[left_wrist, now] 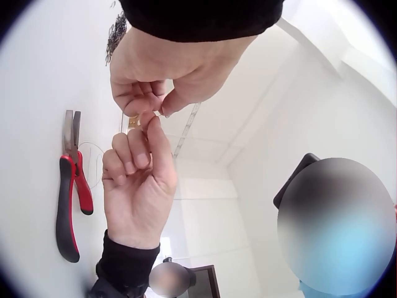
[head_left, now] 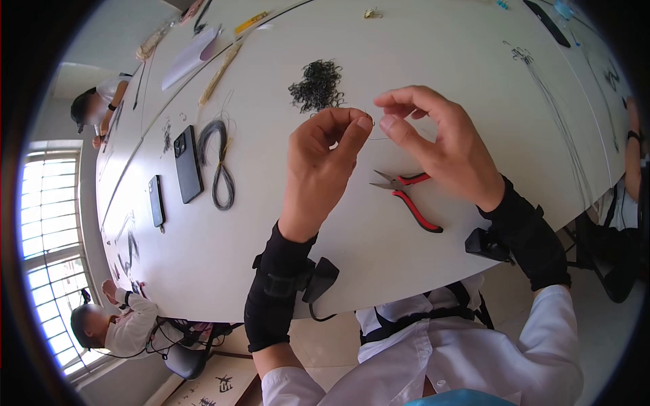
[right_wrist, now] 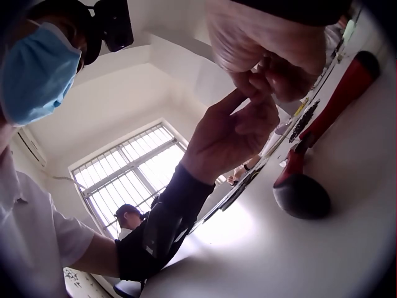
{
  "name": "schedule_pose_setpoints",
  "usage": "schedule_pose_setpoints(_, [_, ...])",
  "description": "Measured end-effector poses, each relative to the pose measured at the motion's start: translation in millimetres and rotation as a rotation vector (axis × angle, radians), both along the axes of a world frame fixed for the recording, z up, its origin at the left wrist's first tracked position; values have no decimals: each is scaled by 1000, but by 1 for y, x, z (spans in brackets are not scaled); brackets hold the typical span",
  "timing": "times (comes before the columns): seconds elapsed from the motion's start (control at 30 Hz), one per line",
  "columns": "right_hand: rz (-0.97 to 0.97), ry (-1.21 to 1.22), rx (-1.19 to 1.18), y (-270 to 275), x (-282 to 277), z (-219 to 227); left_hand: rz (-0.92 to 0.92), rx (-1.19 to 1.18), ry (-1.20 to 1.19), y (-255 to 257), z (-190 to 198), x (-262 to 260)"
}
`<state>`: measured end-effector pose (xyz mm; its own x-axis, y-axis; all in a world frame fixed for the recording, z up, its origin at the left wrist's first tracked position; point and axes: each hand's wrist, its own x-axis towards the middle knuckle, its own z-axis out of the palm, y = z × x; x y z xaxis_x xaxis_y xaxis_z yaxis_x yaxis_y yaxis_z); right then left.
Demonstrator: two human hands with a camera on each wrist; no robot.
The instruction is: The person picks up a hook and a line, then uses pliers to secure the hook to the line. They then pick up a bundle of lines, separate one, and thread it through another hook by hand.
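Note:
My left hand [head_left: 321, 162] pinches a tiny fish hook [head_left: 372, 123] between thumb and index finger. Thin fishing line [head_left: 381, 139] runs off from it toward my right hand [head_left: 443, 139], and a loop of it shows beside that hand in the left wrist view. The right thumb and index finger point at the left fingertips with a small gap between them in the head view; I cannot tell whether they hold the line. Below lie red-handled pliers [head_left: 414, 196], jaws spread. A heap of dark fish hooks [head_left: 316, 84] lies just beyond the left hand.
Left on the white table [head_left: 271, 271] are a coiled dark line bundle [head_left: 222, 166], a large phone [head_left: 188, 164] and a smaller phone [head_left: 156, 201]. Hooks with long lines [head_left: 552, 101] stretch along the right. Other people sit at the left edge and far right.

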<state>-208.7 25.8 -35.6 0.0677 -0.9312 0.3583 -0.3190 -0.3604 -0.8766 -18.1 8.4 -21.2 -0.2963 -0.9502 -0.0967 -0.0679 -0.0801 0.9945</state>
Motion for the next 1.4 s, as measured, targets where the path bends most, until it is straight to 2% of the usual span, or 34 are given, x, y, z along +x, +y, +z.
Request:
schedule_pose_setpoints(0.03, [-87, 60, -160, -2, -2, 0, 20, -97, -121, 1, 1, -1])
schedule_pose_setpoints(0.13, [42, 94, -70, -2, -8, 10, 19, -223, -225, 3, -2, -2])
schedule_pose_setpoints(0.23, [90, 96, -57, -1, -7, 10, 16, -193, -285, 7, 5, -4])
schedule_pose_setpoints(0.33, [123, 81, -16, -1, -9, 11, -5, -263, -265, 6, 0, -4])
schedule_pose_setpoints(0.53, [144, 73, -60, 0, -8, 10, -75, -44, -182, 5, 13, -1])
schedule_pose_setpoints(0.63, [137, 77, -89, -1, -10, 9, -71, -84, -89, 5, 12, -3])
schedule_pose_setpoints(0.73, [129, 70, -92, -2, -9, 9, -84, -136, -90, 4, 12, -1])
schedule_pose_setpoints(1.13, [113, 35, -109, -4, -7, 3, -72, -81, -101, 3, 15, 4])
schedule_pose_setpoints(1.23, [190, -9, 292, 5, -7, 20, -63, -55, -100, 5, 19, 5])
schedule_pose_setpoints(1.37, [305, 69, 498, 7, -3, 19, -97, -129, 59, 7, 21, 4])
schedule_pose_setpoints(1.4, [304, -6, 437, 5, -4, 13, -137, -116, 123, 10, 25, 4])
